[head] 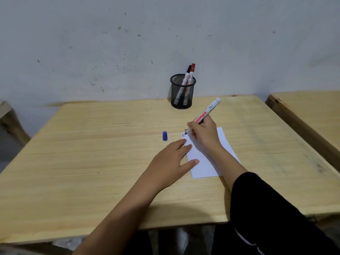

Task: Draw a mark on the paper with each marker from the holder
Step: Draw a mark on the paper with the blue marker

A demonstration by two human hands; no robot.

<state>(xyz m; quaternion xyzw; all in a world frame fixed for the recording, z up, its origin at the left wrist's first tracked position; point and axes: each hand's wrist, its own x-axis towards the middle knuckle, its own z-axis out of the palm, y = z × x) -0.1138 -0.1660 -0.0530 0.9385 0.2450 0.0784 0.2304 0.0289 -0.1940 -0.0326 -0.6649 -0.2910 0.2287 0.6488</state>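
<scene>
**Blue marker held to the paper's far left corner**

A white paper (207, 159) was laid on a wooden table (92, 153), with its long sides running away from the person and slightly to the left. The blue marker (205, 115) was gripped in the right hand (202, 133), with the fingers closed around its lower barrel and its white rear end tilted up and to the right. Its tip was placed at the paper's far left corner, just beside two short marks (183, 134), one red and one dark. Whether the tip was touching the sheet could not be told.

The left hand (171, 161) was laid flat and open, nothing being held in it; its fingertips and thumb were rested on the paper's left edge.

The blue cap (165, 136) was left on the table, near the paper's far left corner and apart from both hands.

A black mesh holder (182, 92) was stood at the table's far edge, against a grey wall (128, 43). Two capped markers were leaned in it: a red marker (191, 73) and a black marker (187, 74), side by side, tilted to the right.
</scene>
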